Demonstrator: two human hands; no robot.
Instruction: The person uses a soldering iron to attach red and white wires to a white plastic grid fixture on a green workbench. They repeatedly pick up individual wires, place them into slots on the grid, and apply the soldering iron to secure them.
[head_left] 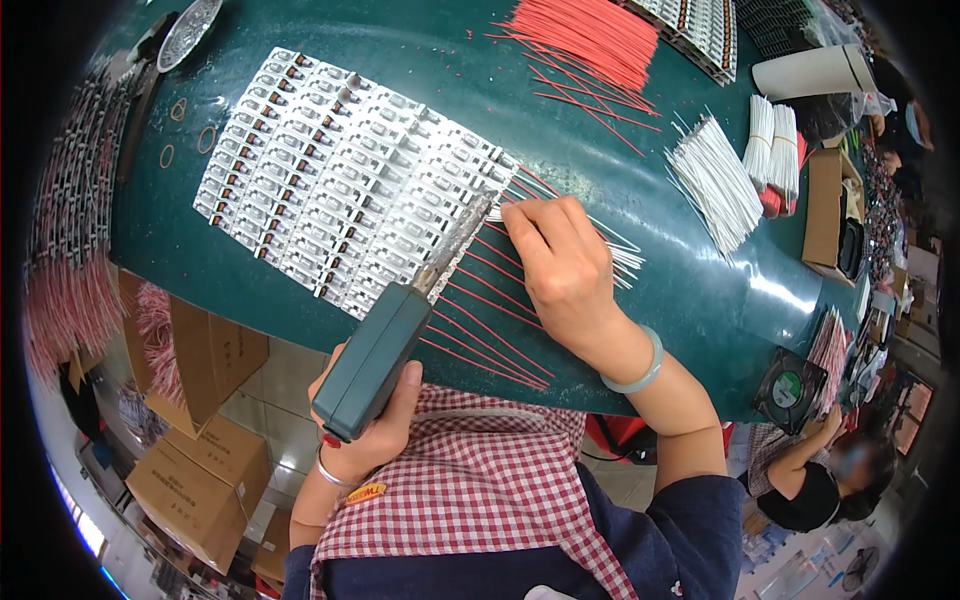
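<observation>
**Handheld tool (372,362) slanting from left hand (388,425) toward right**

The dark green tool is held at the near edge of the panel (340,170), its long axis running from lower left to upper right: handle end by the checked apron (470,510), metal barrel (458,238) pointing away along the panel's right-hand edge. The left grip is wrapped around the handle. From my remote seat I take the barrel's far end as the decisive spot: it lies up and to the right of the left grip and just beside the right fingertips, so the right hand (565,265) is much the nearer. Whether barrel and panel touch, I cannot tell.

Right grip: thumb and forefinger drawn together at the panel edge, apparently on one of the white wires (622,258), which reappear beyond the hand; the fingers hide the contact itself. Red wires (490,355) fan from the same edge toward the lower right, roughly crosswise to the barrel.

The panel, rows of small pale units, lies flat on the green tabletop (690,335). Farther out I note loose red wires (590,45) at the far side and a white pile (715,185) to the right.
</observation>
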